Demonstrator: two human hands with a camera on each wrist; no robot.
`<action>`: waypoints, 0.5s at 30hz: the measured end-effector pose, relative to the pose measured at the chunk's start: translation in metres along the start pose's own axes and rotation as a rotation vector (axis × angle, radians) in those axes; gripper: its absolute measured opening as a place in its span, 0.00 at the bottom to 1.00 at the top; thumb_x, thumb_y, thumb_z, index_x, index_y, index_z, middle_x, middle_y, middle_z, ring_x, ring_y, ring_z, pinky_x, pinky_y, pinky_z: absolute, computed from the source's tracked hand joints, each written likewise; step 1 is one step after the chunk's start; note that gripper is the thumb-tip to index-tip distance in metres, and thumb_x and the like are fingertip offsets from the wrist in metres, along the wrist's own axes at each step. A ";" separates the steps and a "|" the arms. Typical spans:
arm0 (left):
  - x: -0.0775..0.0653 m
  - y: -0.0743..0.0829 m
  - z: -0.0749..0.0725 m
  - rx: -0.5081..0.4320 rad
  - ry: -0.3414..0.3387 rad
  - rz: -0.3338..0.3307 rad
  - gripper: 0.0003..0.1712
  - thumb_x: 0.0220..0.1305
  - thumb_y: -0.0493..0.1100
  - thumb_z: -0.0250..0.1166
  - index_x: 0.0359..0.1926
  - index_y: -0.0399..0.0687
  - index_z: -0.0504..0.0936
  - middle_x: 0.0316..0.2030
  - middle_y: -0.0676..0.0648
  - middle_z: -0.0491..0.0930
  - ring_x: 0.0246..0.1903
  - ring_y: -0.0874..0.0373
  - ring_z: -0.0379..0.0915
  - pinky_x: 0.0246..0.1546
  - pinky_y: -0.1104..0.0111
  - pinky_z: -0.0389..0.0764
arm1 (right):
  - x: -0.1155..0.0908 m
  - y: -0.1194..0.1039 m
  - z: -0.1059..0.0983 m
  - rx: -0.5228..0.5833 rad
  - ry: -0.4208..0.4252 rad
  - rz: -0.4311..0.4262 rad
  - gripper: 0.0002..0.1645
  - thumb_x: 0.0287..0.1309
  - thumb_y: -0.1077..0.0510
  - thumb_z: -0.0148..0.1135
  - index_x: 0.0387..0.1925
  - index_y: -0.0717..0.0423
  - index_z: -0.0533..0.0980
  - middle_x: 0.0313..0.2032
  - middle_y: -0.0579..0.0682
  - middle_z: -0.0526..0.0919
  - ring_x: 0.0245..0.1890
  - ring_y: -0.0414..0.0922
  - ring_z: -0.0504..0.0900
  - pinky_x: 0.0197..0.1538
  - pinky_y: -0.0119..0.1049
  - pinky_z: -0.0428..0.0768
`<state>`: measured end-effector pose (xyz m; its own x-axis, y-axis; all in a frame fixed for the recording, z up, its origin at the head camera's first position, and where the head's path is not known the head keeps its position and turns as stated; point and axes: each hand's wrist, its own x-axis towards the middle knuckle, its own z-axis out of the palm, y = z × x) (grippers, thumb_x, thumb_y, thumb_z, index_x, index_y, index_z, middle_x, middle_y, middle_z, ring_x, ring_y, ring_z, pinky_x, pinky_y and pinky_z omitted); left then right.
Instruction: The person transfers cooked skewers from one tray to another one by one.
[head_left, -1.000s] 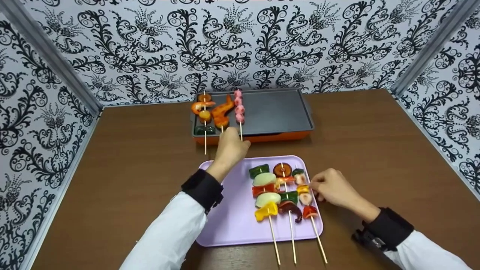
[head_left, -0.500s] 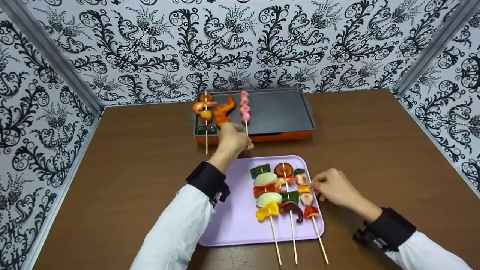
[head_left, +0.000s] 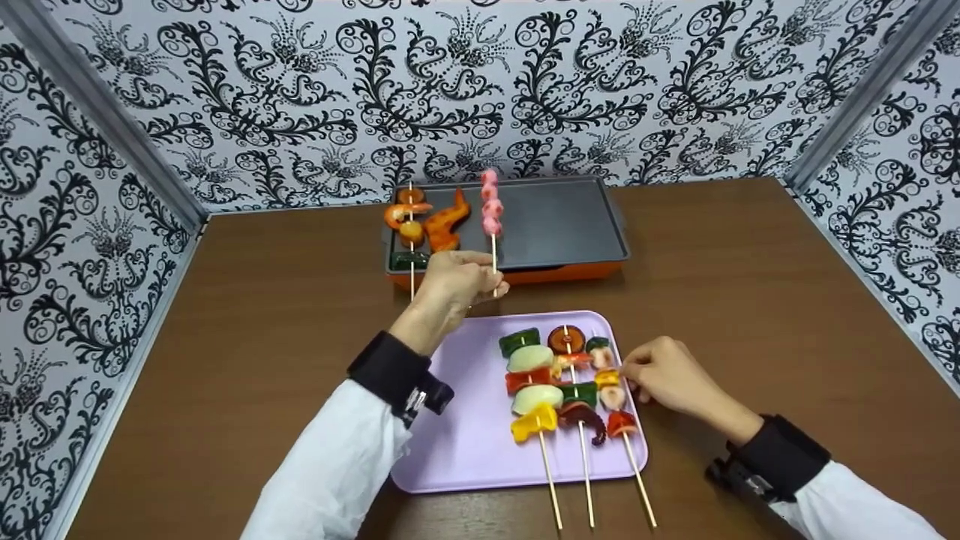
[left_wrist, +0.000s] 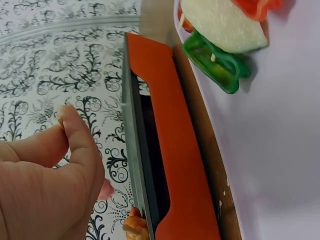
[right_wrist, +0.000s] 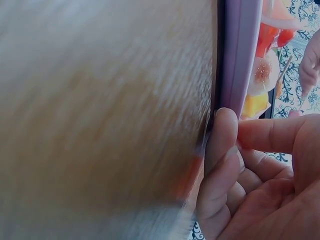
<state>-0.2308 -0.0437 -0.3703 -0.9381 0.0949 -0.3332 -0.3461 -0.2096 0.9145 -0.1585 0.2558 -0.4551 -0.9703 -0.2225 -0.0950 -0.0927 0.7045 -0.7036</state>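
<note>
Pink skewer (head_left: 493, 209) a smidge further right over grill (head_left: 559, 221), clamped in left hand (head_left: 459, 279), right hand's (head_left: 667, 373) pinch on right edge of tray (head_left: 465, 442)

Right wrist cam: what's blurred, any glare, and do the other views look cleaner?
Right wrist: table smeared and soft, pale sheen toward upper left; right hand reads sharper. Left wrist: cleaner, left hand fairly crisp, tray washed pale. Head: cleanest, fairly even light, pink skewer legible, faint sheen on the table below the tray.
</note>
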 end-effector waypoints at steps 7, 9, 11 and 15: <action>-0.032 -0.001 -0.010 -0.013 -0.046 -0.002 0.18 0.62 0.20 0.60 0.54 0.22 0.78 0.33 0.37 0.80 0.27 0.54 0.79 0.35 0.68 0.87 | 0.000 0.000 0.002 0.001 -0.008 0.016 0.09 0.61 0.63 0.63 0.26 0.57 0.86 0.14 0.47 0.79 0.11 0.43 0.76 0.15 0.33 0.77; -0.044 -0.001 -0.011 -0.002 -0.045 0.007 0.14 0.61 0.21 0.61 0.49 0.24 0.80 0.33 0.36 0.80 0.27 0.53 0.79 0.35 0.66 0.88 | 0.000 0.000 0.002 -0.002 -0.007 0.021 0.10 0.61 0.63 0.63 0.26 0.56 0.86 0.15 0.48 0.79 0.10 0.42 0.75 0.14 0.34 0.77; -0.055 -0.002 -0.013 0.014 -0.037 0.020 0.12 0.59 0.22 0.63 0.45 0.26 0.82 0.33 0.37 0.81 0.27 0.52 0.80 0.36 0.64 0.88 | 0.000 0.001 0.002 -0.005 -0.003 0.023 0.10 0.61 0.63 0.63 0.25 0.56 0.85 0.15 0.48 0.79 0.10 0.41 0.74 0.13 0.34 0.76; -0.075 -0.008 -0.018 0.059 -0.029 0.054 0.11 0.55 0.23 0.66 0.41 0.28 0.85 0.32 0.37 0.83 0.26 0.51 0.81 0.36 0.62 0.89 | 0.000 0.002 0.001 -0.008 -0.001 0.024 0.11 0.61 0.63 0.63 0.24 0.56 0.85 0.16 0.48 0.79 0.10 0.40 0.72 0.13 0.33 0.74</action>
<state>-0.1581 -0.0664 -0.3571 -0.9541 0.1137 -0.2770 -0.2927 -0.1579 0.9431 -0.1583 0.2567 -0.4575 -0.9720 -0.2064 -0.1127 -0.0712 0.7150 -0.6955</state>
